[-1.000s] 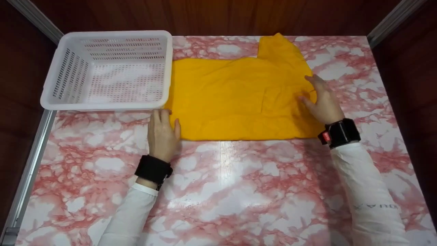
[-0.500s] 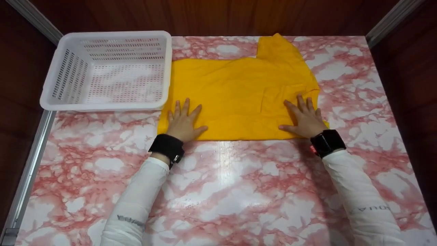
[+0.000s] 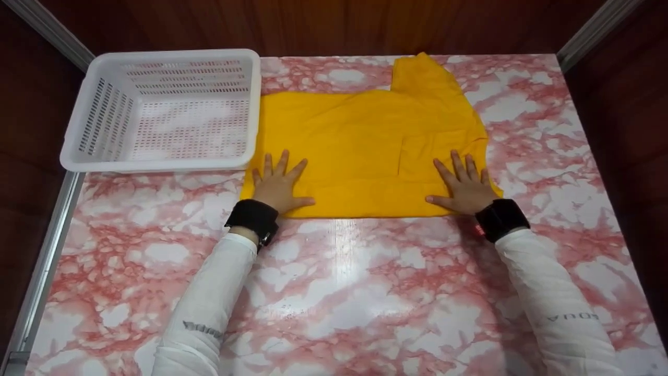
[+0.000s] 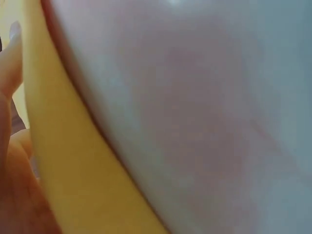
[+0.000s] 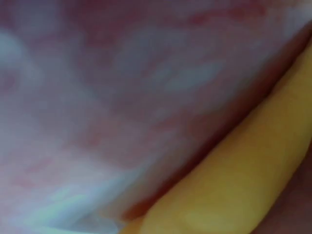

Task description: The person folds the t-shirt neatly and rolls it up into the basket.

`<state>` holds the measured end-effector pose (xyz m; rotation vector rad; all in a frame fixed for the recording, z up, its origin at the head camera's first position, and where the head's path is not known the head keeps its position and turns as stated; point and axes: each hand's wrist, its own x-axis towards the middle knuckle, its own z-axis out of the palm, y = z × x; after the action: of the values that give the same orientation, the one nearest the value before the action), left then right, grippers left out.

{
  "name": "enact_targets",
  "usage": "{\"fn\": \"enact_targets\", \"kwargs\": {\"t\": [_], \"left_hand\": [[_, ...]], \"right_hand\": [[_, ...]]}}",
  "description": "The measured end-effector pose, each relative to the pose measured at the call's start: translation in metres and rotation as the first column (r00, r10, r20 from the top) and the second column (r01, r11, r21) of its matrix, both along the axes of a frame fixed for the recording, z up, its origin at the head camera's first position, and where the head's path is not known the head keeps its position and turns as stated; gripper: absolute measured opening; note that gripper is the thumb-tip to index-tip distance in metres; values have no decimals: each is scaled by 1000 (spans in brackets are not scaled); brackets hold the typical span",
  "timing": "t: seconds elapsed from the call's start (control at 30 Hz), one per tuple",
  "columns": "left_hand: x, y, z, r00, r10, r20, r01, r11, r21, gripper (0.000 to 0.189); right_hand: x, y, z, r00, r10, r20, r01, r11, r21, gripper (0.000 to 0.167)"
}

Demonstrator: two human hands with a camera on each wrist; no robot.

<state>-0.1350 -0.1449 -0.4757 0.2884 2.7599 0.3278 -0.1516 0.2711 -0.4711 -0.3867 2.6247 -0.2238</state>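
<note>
A yellow T-shirt (image 3: 339, 146), folded lengthwise, lies across the table with its sleeve sticking out at the far right. Near its lower left corner my left hand (image 3: 277, 189) rests on the cloth, fingers spread wide. My right hand (image 3: 465, 192) lies the same way on the lower right part, just below a pocket outline. Neither hand grips anything. In the left wrist view the shirt's near edge (image 4: 83, 146) runs close to part of the hand (image 4: 19, 195). The right wrist view has the cloth's edge (image 5: 229, 180) against the blurred tabletop.
A white perforated plastic basket (image 3: 254, 109) stands at the back left, its right side overlapping the shirt's left end in the head view. The red and white marbled table (image 3: 344, 297) is bounded by dark wood-like panels (image 3: 334, 26) at the back and sides.
My hands have moved from the shirt's two ends onto its near part, left hand rightward, right hand toward me, fingers spreading. Over the last half second they barely move.
</note>
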Motion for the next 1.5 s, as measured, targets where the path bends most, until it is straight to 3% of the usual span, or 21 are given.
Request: {"fn": "enact_targets", "kwargs": {"t": [0.3, 0.57, 0.83, 1.5], "left_hand": [[14, 2, 0, 1000, -7, -17, 7, 1000, -16, 93], [36, 1, -1, 999, -4, -49, 5, 1000, 14, 94], [52, 2, -2, 995, -30, -94, 29, 999, -14, 94], [83, 2, -7, 991, -59, -123, 55, 998, -38, 93]], "right_hand": [[22, 5, -5, 999, 4, -53, -5, 1000, -19, 91], [44, 2, -5, 996, 10, -85, -10, 1000, -3, 90], [63, 4, -5, 994, 7, -113, -7, 1000, 3, 90], [92, 6, -3, 994, -14, -112, 9, 999, -46, 92]]}}
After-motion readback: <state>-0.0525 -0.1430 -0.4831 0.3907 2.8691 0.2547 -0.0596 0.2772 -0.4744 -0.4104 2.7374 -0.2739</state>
